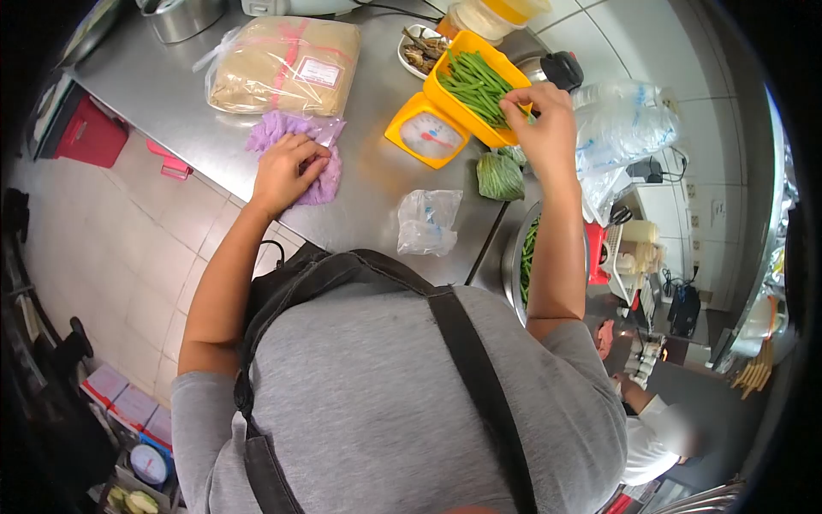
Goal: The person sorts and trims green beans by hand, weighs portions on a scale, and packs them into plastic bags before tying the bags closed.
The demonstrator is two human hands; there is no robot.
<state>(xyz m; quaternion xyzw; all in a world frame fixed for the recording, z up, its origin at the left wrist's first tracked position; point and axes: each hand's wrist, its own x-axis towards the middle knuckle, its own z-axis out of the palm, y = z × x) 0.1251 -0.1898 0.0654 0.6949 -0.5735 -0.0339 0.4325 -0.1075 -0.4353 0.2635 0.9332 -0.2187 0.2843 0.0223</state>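
Observation:
My left hand (291, 174) rests on a crumpled purple cloth (272, 128), its fingers curled over the fabric. Over the right end of a yellow tray (467, 43), my right hand (546, 124) is closed in a pinch at the green beans (475, 86). A bit of green shows below its fingers, but the fingertips partly hide what they hold. The tray sits on a yellow kitchen scale (428, 137) with a round dial and a red needle. Just below the tray lies a plastic bag packed with green beans (500, 176).
A crumpled clear bag (430, 221) lies on the steel counter (364, 180). A large wrapped brown package (287, 68) is at the back left. A metal bowl of beans (524, 257) stands beneath my right forearm. Stacked plastic bags (625, 128) are at the right. Another person (646, 450) is lower right.

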